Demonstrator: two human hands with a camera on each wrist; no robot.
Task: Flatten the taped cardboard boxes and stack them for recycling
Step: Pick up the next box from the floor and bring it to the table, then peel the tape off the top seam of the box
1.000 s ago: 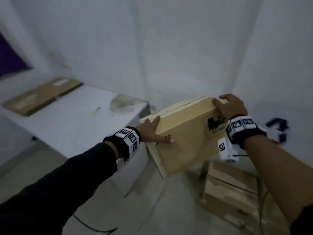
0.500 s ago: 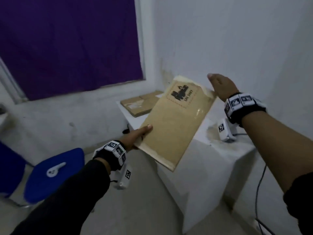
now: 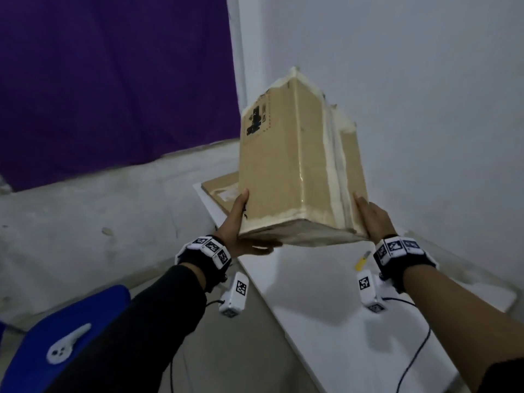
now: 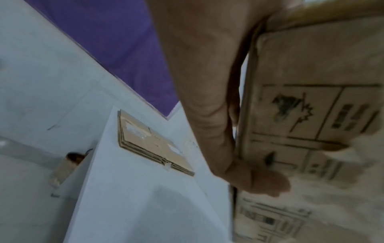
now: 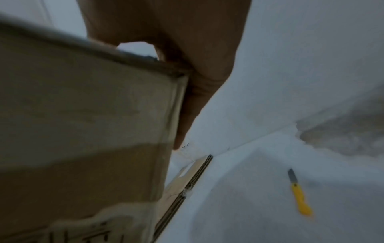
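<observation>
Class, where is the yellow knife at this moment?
In the right wrist view the yellow knife lies on the white table, right of the flattened cardboard; in the head view it peeks out beside the right hand.

The taped cardboard box [image 3: 297,168] was held upright and slightly tilted, gripped at its lower end between the left hand [image 3: 241,231] and right hand [image 3: 371,219]. A stack of flattened boxes [image 4: 149,143] was seen lying beyond the grip.

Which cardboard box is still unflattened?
The brown taped cardboard box between left hand and right hand; the other cardboard lies flat on the white table.
</observation>
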